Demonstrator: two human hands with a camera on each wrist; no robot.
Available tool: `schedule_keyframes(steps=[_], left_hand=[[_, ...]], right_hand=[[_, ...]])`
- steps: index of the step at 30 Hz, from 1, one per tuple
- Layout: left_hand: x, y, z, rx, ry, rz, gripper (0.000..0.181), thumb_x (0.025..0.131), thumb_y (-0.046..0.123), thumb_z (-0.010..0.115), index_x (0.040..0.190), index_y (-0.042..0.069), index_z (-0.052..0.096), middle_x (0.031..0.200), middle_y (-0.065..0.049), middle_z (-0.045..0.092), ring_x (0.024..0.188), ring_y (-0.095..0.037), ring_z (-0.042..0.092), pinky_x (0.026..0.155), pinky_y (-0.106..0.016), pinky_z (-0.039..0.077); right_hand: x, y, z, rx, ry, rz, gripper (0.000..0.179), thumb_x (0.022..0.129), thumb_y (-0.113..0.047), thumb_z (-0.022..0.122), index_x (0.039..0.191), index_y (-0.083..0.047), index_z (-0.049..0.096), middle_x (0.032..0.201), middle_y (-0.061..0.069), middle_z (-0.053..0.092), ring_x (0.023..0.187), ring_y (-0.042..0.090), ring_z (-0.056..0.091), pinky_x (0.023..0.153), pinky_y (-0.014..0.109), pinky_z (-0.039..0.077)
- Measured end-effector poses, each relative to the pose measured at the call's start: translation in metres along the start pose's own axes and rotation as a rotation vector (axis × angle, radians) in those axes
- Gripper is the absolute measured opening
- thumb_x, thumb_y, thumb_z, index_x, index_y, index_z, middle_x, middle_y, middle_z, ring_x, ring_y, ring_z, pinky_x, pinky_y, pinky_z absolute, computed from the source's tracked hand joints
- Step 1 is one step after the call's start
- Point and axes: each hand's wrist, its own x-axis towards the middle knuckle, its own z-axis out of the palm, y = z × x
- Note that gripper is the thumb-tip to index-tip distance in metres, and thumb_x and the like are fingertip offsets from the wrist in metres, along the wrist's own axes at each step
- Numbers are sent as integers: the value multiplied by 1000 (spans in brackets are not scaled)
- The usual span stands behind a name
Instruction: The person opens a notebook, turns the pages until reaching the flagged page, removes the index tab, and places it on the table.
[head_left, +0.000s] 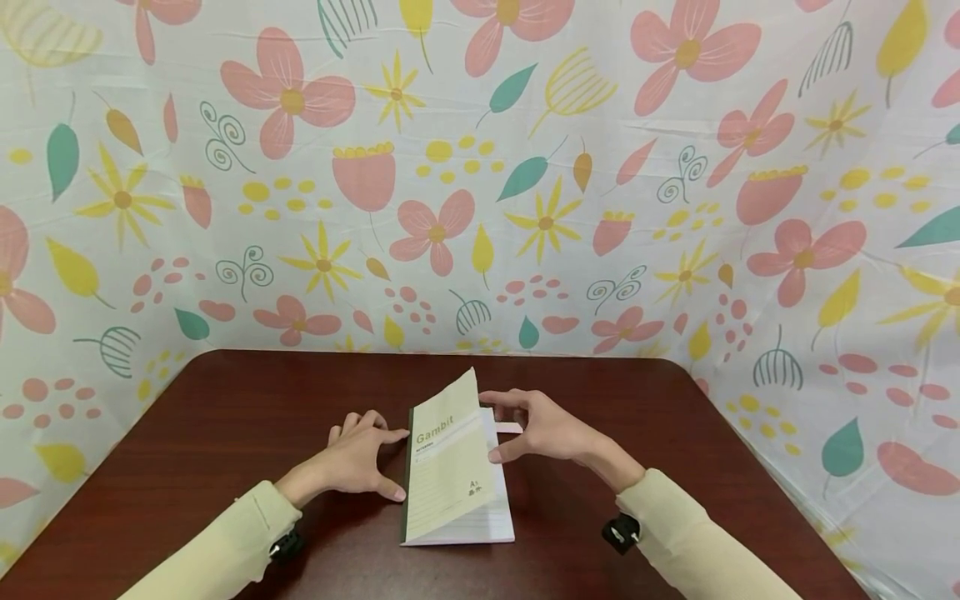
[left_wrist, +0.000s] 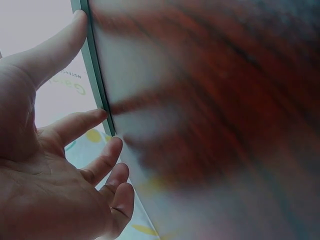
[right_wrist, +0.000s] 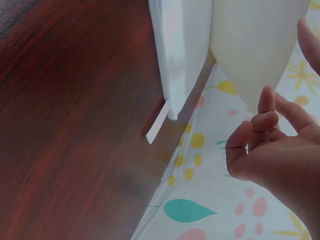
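A cream notebook (head_left: 450,454) marked "Gambit" lies on the table, its front cover lifted at the right over white pages (head_left: 495,500). Along its left side runs a dark green spine (left_wrist: 92,65). My left hand (head_left: 352,457) touches that spine with thumb and forefinger spread. At the raised cover's (right_wrist: 245,55) free edge is my right hand (head_left: 543,427), thumb and forefinger apart, other fingers loosely bent. A pale narrow strip (right_wrist: 158,124) sticks out from the right side of the notebook. The forefinger's tip is partly hidden behind the cover in the head view.
The dark red-brown wooden table (head_left: 300,400) has a far edge that meets a white cloth (head_left: 480,183) printed with flowers and leaves. This cloth also hangs along both sides. Each wrist carries a small black device.
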Motion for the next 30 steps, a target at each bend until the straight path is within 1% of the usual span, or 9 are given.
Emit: schedule_keyframes(steps=[7, 12, 15, 19, 22, 30], left_hand=[[-2, -1, 0, -19, -2, 2, 95, 64, 44, 101, 146, 12, 65, 128, -8, 49, 114, -36, 39, 83, -51, 28], [-1, -3, 1, -22, -8, 3, 95, 65, 44, 101, 146, 11, 65, 128, -8, 49, 113, -36, 38, 83, -50, 28], [-1, -3, 1, -25, -9, 6, 94, 64, 44, 101, 146, 11, 65, 127, -8, 49, 113, -35, 38, 82, -50, 28], [-1, -3, 0, -25, -10, 12, 95, 64, 44, 101, 146, 12, 65, 126, -7, 49, 112, -35, 38, 82, -50, 28], [-1, -4, 0, -21, -10, 12, 95, 64, 45, 101, 146, 12, 65, 125, -6, 48, 111, -34, 38, 82, -50, 27], [-3, -2, -1, -25, -1, 14, 94, 65, 44, 101, 145, 11, 66, 124, -7, 49, 112, -35, 38, 82, -50, 27]], right_hand=[[3, -9, 1, -13, -2, -7, 82, 80, -15, 93, 153, -6, 55, 107, 12, 54, 78, 21, 37, 67, 30, 37], [7, -12, 1, -3, -9, -5, 83, 80, -14, 92, 154, -7, 55, 111, 18, 56, 78, 20, 38, 66, 29, 36], [8, -14, 1, -2, -8, -6, 83, 80, -14, 93, 153, -7, 55, 112, 17, 57, 78, 20, 38, 67, 29, 35], [11, -17, 2, -3, -6, -8, 82, 80, -15, 93, 153, -8, 56, 108, 9, 58, 80, 21, 38, 69, 30, 35], [12, -21, 3, 7, -8, -5, 82, 80, -14, 93, 153, -8, 56, 107, 7, 57, 79, 22, 37, 68, 30, 34], [15, -32, 5, 50, -12, 8, 82, 79, -12, 93, 152, -5, 56, 107, 8, 57, 72, 23, 35, 63, 28, 34]])
